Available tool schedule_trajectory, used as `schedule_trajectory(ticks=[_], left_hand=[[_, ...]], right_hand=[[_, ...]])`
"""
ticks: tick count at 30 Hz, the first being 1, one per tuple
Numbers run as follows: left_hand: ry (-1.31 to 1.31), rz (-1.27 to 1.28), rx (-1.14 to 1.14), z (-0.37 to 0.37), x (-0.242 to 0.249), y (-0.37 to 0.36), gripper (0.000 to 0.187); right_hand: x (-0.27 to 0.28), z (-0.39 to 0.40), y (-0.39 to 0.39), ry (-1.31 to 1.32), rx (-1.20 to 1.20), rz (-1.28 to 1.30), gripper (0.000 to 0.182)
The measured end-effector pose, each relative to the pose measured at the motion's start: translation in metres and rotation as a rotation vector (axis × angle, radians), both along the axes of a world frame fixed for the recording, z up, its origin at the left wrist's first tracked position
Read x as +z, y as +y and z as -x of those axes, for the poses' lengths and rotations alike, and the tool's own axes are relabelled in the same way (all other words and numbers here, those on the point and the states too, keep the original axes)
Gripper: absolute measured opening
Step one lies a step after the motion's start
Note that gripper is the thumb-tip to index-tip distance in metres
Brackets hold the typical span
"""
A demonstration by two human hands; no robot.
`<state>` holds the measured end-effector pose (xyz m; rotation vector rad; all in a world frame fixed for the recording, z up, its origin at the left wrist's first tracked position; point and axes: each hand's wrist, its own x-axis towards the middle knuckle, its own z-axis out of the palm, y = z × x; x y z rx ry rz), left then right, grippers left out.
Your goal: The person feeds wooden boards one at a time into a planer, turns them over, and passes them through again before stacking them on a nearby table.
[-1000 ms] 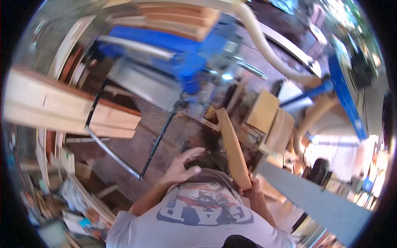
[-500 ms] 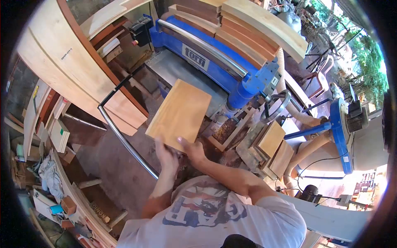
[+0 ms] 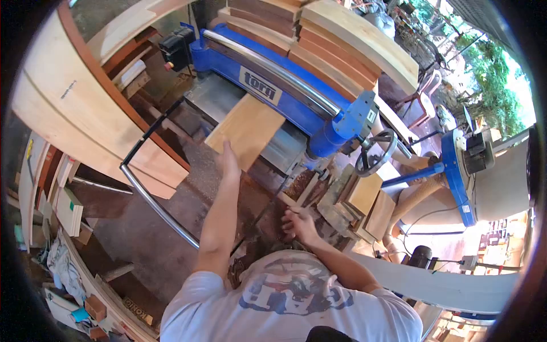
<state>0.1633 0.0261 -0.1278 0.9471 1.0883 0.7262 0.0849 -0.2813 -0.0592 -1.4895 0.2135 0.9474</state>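
Observation:
A flat wooden board (image 3: 250,130) lies on the metal bed (image 3: 288,149) of a blue planer (image 3: 282,91) marked "torq", its far end at the machine's front under the label. My left hand (image 3: 229,164) grips the board's near edge, thumb on top; the other fingers are mostly hidden. Off the board, my right hand (image 3: 299,224) hangs in front of my body, near a wooden frame with shavings. Its fingers are loosely bent and apart, with nothing in them.
Stacked planks (image 3: 336,51) rest on top of the planer. Short boards (image 3: 364,196) are piled at the right, near a handwheel (image 3: 376,153) and a blue dust collector (image 3: 456,176). A curved metal bar (image 3: 159,211) and long boards (image 3: 74,108) stand at the left.
The board has moved forward, from being held in both hands to lying on the planer bed. My right hand has let go and drawn back to the right; my left stays on the board.

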Motion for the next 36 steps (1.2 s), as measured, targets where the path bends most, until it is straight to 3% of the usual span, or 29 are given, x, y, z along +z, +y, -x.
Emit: schedule_trajectory(ticks=[3,5,6,9,12,18,20,23,24,25,26,28,29,31,32,33,34,35,36], left_hand=[[0.162,0.024,-0.121,-0.026,0.027,0.002,0.066],[0.167,-0.165,-0.010,-0.046,0.013,-0.001,0.069],[0.173,-0.260,0.046,-0.054,0.004,-0.002,0.070],[0.210,-0.151,0.123,-0.074,-0.023,0.003,0.075],[0.488,-0.227,0.106,-0.082,0.007,-0.001,0.078],[0.302,-0.264,0.118,-0.095,0.007,-0.005,0.078],[0.353,-0.314,0.126,-0.100,-0.011,-0.002,0.076],[0.460,-0.377,0.130,-0.110,0.010,-0.009,0.075],[0.569,-0.354,0.087,-0.108,-0.009,0.003,0.079],[0.671,-0.343,0.026,-0.114,-0.029,0.019,0.082],[0.696,-0.306,-0.013,-0.107,-0.001,0.000,0.085],[0.746,-0.234,-0.097,-0.093,0.059,-0.040,0.090],[0.346,-0.278,0.049,-0.095,-0.017,-0.017,0.083],[0.080,-0.075,-0.009,-0.056,-0.010,-0.037,0.070],[0.118,-0.226,0.021,-0.031,0.012,-0.069,0.058],[-0.171,-0.112,-0.064,-0.004,-0.010,-0.075,0.059],[0.235,-0.266,-0.036,0.027,0.017,-0.109,0.060],[0.352,-0.317,-0.054,0.069,-0.017,-0.100,0.062],[0.505,-0.462,-0.120,0.097,0.010,-0.135,0.059]], right_hand=[[-0.038,-0.004,-0.053,-0.131,-0.186,0.039,0.039],[-0.044,-0.010,-0.078,-0.188,-0.230,0.074,0.039],[-0.042,-0.013,-0.082,-0.213,-0.249,0.092,0.039],[-0.037,-0.022,-0.088,-0.264,-0.243,0.200,0.039],[-0.021,-0.037,-0.074,-0.299,-0.200,0.240,0.032],[-0.012,-0.078,-0.054,-0.497,-0.145,0.234,0.027],[0.018,-0.087,-0.054,-0.525,-0.168,0.242,0.027],[-0.019,-0.081,-0.097,-0.639,-0.264,0.352,0.028],[0.019,-0.076,-0.097,-0.490,-0.321,0.337,0.033],[-0.002,-0.069,-0.116,-0.506,-0.361,0.432,0.036],[-0.032,-0.059,-0.140,-0.508,-0.407,0.535,0.039],[-0.052,-0.042,-0.177,-0.227,-0.552,0.512,0.050],[-0.078,-0.031,-0.201,-0.246,-0.610,0.589,0.052],[-0.140,-0.027,-0.246,-0.300,-0.674,0.734,0.057],[-0.149,-0.034,-0.265,-0.192,-0.703,0.705,0.069],[-0.169,-0.044,-0.283,-0.247,-0.670,0.784,0.071],[-0.196,-0.058,-0.303,-0.301,-0.631,0.863,0.072],[-0.213,-0.072,-0.320,-0.354,-0.585,0.940,0.074],[-0.220,-0.092,-0.337,-0.391,-0.556,0.891,0.085]])
